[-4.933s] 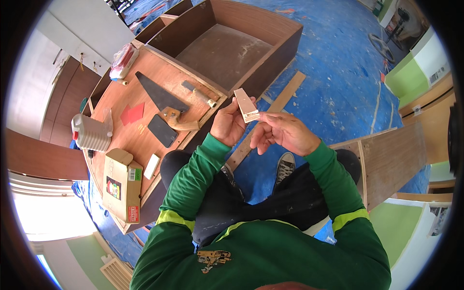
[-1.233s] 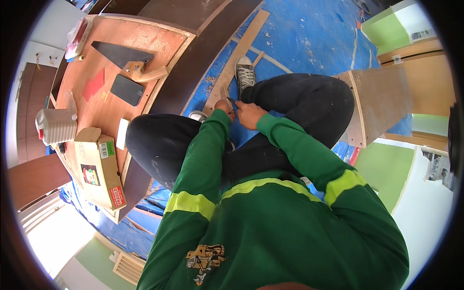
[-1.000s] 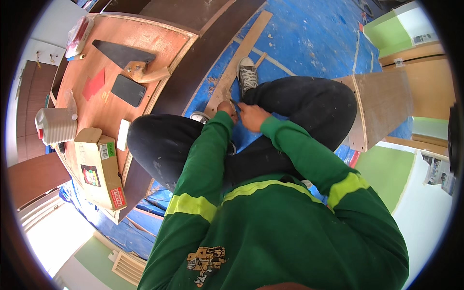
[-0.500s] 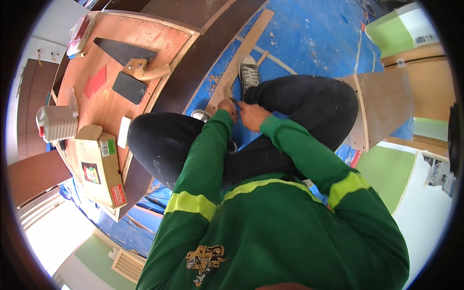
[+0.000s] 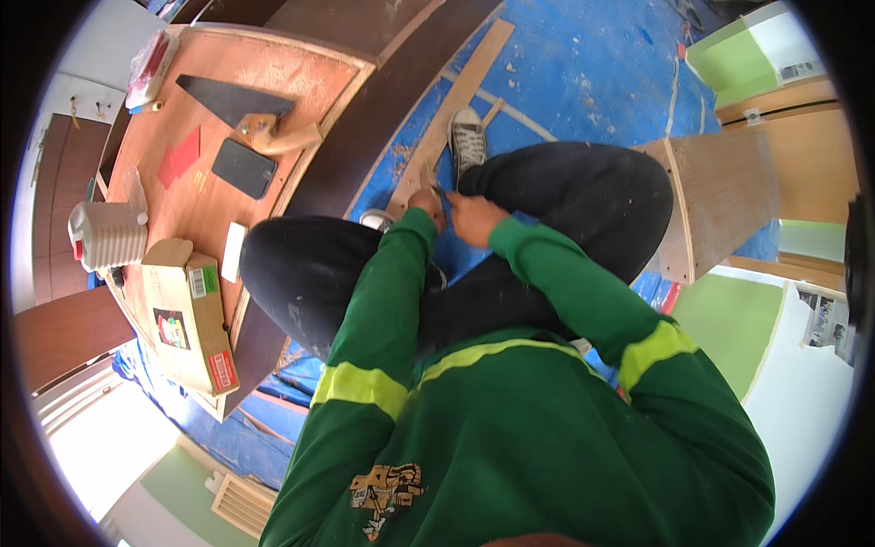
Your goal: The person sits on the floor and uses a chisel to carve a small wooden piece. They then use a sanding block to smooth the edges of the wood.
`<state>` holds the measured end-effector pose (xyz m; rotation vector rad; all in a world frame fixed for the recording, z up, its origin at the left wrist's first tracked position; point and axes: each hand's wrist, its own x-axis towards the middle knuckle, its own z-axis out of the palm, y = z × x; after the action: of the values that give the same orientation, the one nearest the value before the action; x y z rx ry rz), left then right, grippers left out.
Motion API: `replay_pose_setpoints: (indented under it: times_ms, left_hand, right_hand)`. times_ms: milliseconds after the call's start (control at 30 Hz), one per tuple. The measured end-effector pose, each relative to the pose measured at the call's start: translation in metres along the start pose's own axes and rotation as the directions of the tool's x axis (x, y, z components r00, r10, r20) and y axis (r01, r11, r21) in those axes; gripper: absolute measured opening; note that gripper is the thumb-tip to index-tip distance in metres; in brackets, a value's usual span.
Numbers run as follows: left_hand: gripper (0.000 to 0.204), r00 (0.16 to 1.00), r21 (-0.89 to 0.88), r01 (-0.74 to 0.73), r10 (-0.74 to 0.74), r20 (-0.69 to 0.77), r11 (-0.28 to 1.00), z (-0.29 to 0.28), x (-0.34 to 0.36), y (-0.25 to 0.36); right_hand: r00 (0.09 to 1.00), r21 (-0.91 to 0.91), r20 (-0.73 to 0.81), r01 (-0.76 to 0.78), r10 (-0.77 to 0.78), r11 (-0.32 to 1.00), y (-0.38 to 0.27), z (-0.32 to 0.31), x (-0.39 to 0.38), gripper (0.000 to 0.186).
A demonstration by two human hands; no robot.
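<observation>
Down between my knees, my left hand (image 5: 426, 205) is closed around a small pale piece of wood (image 5: 430, 179), whose tip shows above the fingers. Just to its right, my right hand (image 5: 477, 220) is closed on a slim tool with a dark blade (image 5: 441, 192); its handle is hidden in the fist. The blade lies close against the wood, and whether they touch is too small to tell. Under and beyond my hands stretches a long, narrow wooden board (image 5: 465, 84) on the blue floor sheet (image 5: 583, 82).
On the left, a wooden worktop (image 5: 210, 55) bears a handsaw (image 5: 232, 102), a dark phone (image 5: 244, 168), red paper (image 5: 180, 157), a cardboard box (image 5: 187, 310) and a white jug (image 5: 108, 233). To the right stands a plywood box (image 5: 720, 196). My shoe (image 5: 468, 141) rests beside the board.
My right hand has shifted very slightly left, nearer my left hand. Both keep their grip, and the surrounding things stay in place.
</observation>
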<state>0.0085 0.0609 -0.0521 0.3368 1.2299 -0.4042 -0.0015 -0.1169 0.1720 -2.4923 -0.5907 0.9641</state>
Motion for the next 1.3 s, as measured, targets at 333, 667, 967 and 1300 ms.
replay_pose_setpoints:
  times_ms: [333,667,967,1300]
  left_hand:
    - [0.016,0.994,0.347,-0.1,0.082,0.068,0.933,-0.016,0.04,0.003]
    - [0.02,0.999,0.121,-0.027,0.032,-0.037,0.992,0.014,-0.027,-0.024]
    - [0.021,0.967,0.387,-0.241,0.256,0.013,0.89,0.025,-0.035,-0.042]
    - [0.024,0.916,0.585,-0.362,0.395,0.075,0.726,0.027,-0.019,-0.051]
  right_hand:
    - [0.999,-0.045,0.005,0.052,-0.052,0.998,0.004,0.008,0.024,0.043]
    - [0.999,-0.047,0.046,0.013,-0.011,0.999,0.002,-0.004,0.029,0.052]
    - [0.985,-0.098,0.137,-0.094,0.107,0.991,-0.001,-0.012,0.024,0.053]
    - [0.997,-0.067,0.076,-0.019,0.024,0.998,0.015,-0.005,0.023,0.05]
